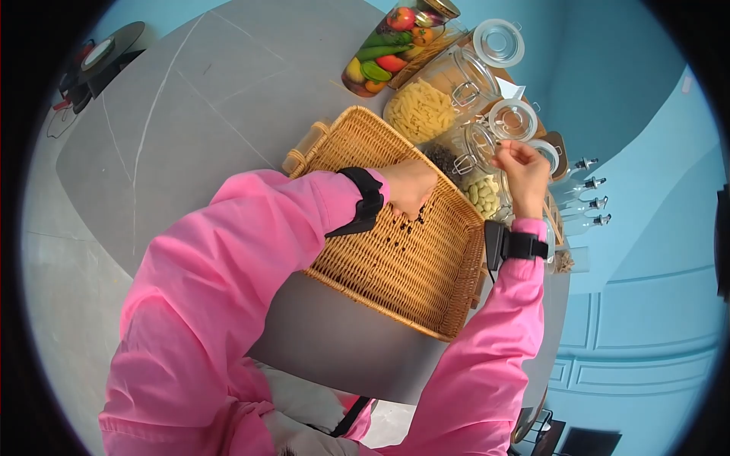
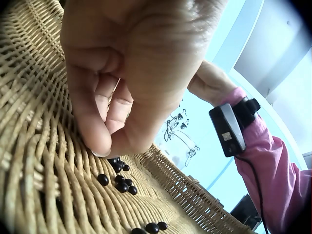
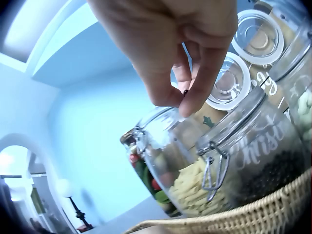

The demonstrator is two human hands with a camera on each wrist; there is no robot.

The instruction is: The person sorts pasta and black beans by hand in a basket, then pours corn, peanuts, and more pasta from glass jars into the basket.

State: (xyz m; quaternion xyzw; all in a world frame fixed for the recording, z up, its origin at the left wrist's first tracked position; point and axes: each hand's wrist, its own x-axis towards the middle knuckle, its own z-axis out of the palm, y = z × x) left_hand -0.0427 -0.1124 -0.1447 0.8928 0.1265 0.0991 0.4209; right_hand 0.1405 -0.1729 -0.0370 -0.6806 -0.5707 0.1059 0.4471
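Observation:
A shallow wicker basket [image 1: 426, 266] lies across the table with several loose black beans [image 2: 122, 184] on its weave. My left hand [image 1: 411, 186] reaches down into it, thumb and finger bent together, fingertips right at the beans; I cannot tell if one is between them. Above an open clip-top jar [image 3: 273, 178] part-filled with black beans, my right hand [image 1: 525, 171] is raised beyond the basket's far side. Its thumb and forefinger pinch a single black bean [image 3: 185, 92].
A jar of penne pasta [image 1: 422, 110] and a jar of pale beans [image 1: 483, 196] stand along the basket's far side. Behind is a tall jar of colourful vegetables [image 1: 388, 49]. Glass bottles [image 1: 585, 204] with metal spouts stand at the right. Glass lids [image 1: 498, 43] hang open.

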